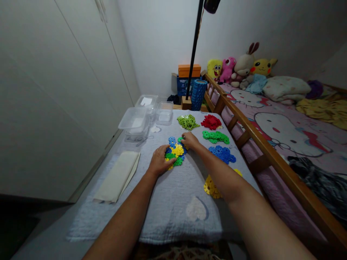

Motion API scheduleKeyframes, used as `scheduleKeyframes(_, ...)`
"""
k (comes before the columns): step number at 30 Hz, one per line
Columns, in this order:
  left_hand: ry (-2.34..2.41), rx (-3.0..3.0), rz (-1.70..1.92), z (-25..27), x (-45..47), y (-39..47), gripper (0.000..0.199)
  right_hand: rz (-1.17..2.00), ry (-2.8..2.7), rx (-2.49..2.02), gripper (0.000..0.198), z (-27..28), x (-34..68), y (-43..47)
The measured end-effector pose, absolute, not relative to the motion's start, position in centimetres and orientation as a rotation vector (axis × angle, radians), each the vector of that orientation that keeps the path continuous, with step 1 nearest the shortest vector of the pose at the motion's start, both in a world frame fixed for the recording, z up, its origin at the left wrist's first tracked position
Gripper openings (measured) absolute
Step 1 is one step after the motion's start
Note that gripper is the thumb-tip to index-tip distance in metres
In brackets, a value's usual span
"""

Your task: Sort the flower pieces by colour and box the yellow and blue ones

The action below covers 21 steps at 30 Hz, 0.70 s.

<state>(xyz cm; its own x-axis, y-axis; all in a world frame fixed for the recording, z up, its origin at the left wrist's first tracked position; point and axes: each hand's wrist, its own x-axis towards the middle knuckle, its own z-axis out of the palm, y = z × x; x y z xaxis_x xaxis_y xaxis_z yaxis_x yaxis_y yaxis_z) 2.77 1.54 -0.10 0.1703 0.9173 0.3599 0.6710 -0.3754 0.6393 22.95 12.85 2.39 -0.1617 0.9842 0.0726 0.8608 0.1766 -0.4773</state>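
A mixed pile of snowflake discs (177, 150), in yellow, blue and green, lies in the middle of the cloth-covered table. My left hand (160, 160) rests against the pile's left side, its fingers and thumb spread around the edge. At the far side of the pile, my right hand (190, 140) has its fingers bent together at a green snowflake disc (180, 139); its fingertips are partly hidden. Sorted heaps lie to the right: light green pieces (188, 122), red pieces (211, 122), green discs (216, 137), blue discs (222, 154) and yellow discs (211, 187), the last partly behind my right forearm.
Clear plastic boxes (133, 118) stand at the table's back left. A folded cream cloth (117, 177) lies at the left. A wooden bed rail (244, 133) runs along the right side. Beyond the back edge are a lamp pole (193, 50) and a blue foam roller (198, 94).
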Motion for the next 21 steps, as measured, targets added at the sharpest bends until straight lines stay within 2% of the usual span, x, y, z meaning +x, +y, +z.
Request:
scheduleKeyframes(4,1.515,2.13,1.026,-0.1,2.8,1.5,0.063,0.504,-2.036,-1.782,0.011,2.1,22.5,13.4)
scheduleKeyframes(9,1.518,2.131,1.014,-0.1,2.8,1.6,0.064,0.588,-1.927,-1.748,0.02,2.1,23.0,13.9)
scheduleKeyframes(14,1.512,2.13,1.024,-0.2,2.8,1.6,0.063,0.707,-1.783,-1.678,0.019,2.3,24.2,13.7)
scheduleKeyframes(21,1.518,2.143,1.016,-0.5,2.7,1.7,0.063,0.708,-1.549,-1.66,0.01,4.4,30.9,13.3)
